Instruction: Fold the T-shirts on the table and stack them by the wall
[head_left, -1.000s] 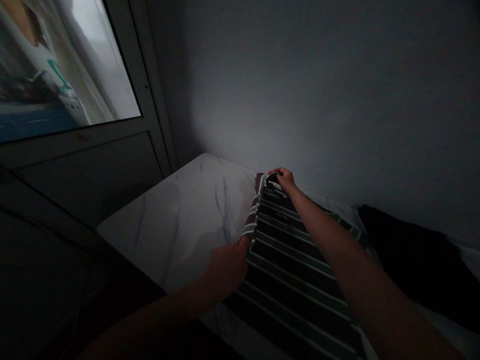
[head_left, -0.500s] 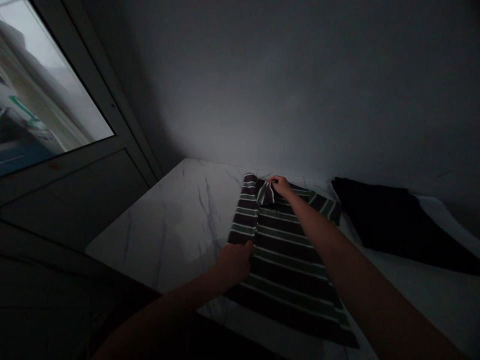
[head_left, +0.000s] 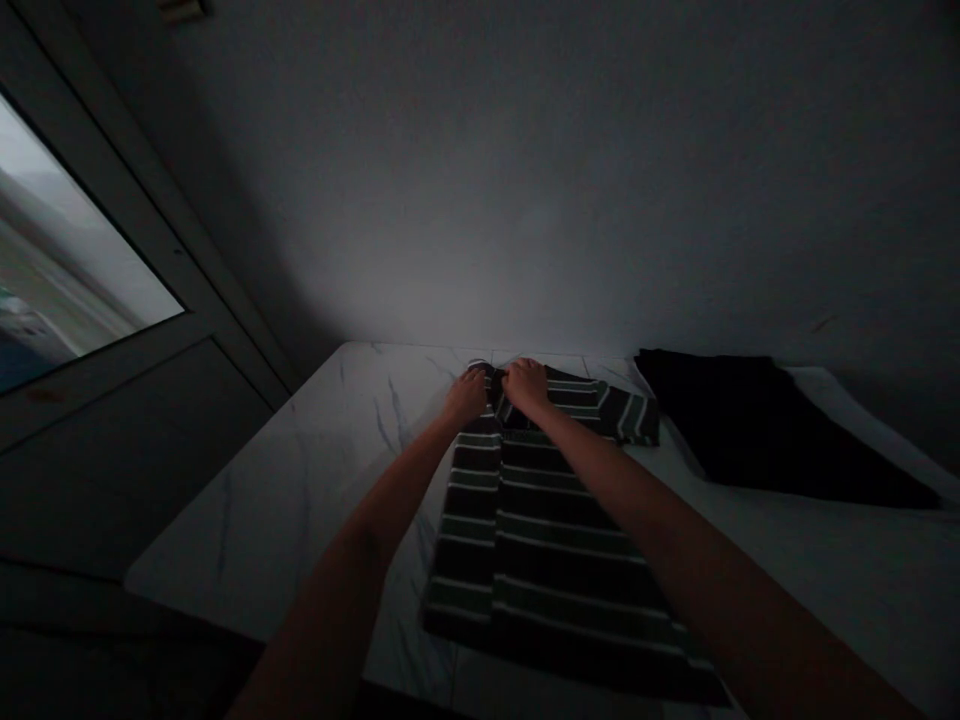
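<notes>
A dark striped shirt [head_left: 555,530] with green bands and thin white lines lies on the marbled white table [head_left: 300,470]. Its left side is folded inward over the body, while the right sleeve [head_left: 637,415] stretches out flat. At the far left corner, by the shoulder, my left hand [head_left: 466,396] is closed on the fabric. Just beside it, near the collar, my right hand [head_left: 525,383] has its fingers curled down onto the shirt. Both sets of fingertips are partly hidden in the dim light.
A folded black cloth [head_left: 765,430] rests on something white at the right of the table. The grey wall [head_left: 525,200] rises directly behind the table. To the left stands a door [head_left: 135,390] with a glass pane.
My left hand has moved up from the shirt's left edge to its shoulder. My right hand has shifted slightly left, and the bunched sleeve it held now lies lower. The view has turned a little.
</notes>
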